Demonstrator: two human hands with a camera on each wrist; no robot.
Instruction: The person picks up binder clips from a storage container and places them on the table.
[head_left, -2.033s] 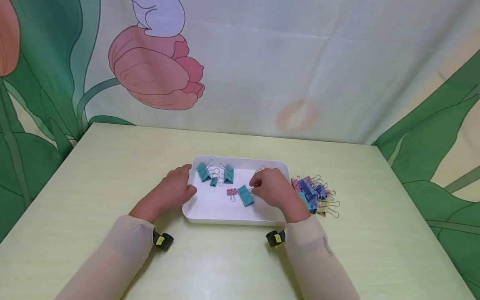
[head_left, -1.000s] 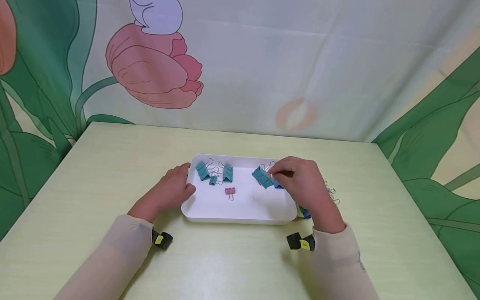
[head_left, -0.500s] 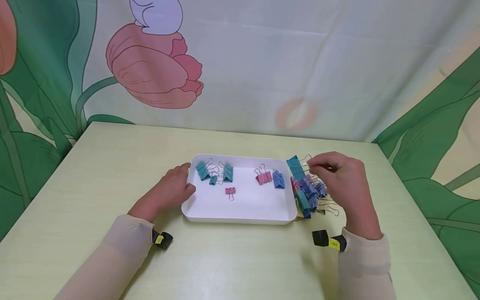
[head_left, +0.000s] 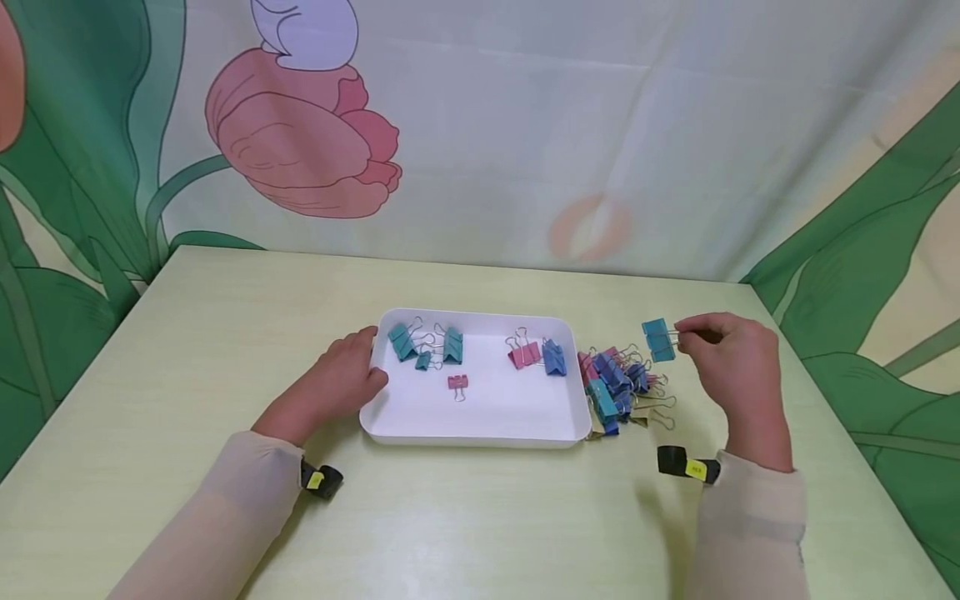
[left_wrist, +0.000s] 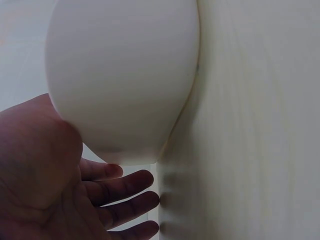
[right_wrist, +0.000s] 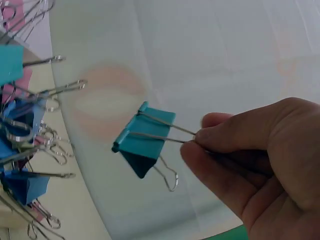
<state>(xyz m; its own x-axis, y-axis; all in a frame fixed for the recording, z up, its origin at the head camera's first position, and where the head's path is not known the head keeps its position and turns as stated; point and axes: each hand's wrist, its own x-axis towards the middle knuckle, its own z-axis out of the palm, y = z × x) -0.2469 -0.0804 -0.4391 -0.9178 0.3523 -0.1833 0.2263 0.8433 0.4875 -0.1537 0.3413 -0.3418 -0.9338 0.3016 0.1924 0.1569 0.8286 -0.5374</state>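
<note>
Several binder clips in teal, pink and blue lie in a shallow white tray [head_left: 480,439]. My left hand [head_left: 330,379] holds the tray's left side, its thumb over the rim. In the left wrist view, the fingers [left_wrist: 131,207] extend past the tray's outer wall [left_wrist: 125,75]. To the right of the tray, my right hand [head_left: 738,362] pinches a teal binder clip [head_left: 658,340] by one wire handle between thumb and forefinger. The right wrist view shows this clip [right_wrist: 150,132] in the air, its other handle hanging loose.
A pile of mixed binder clips [head_left: 617,383] lies against the tray's right end on the pale table [head_left: 480,525]. A printed cloth [head_left: 480,150] hangs behind the table. Each wrist wears a dark camera.
My right hand has picked up the teal clip from the tray, lifted it over the rim and carried it right, past the pile. The left hand has stayed at the tray.
</note>
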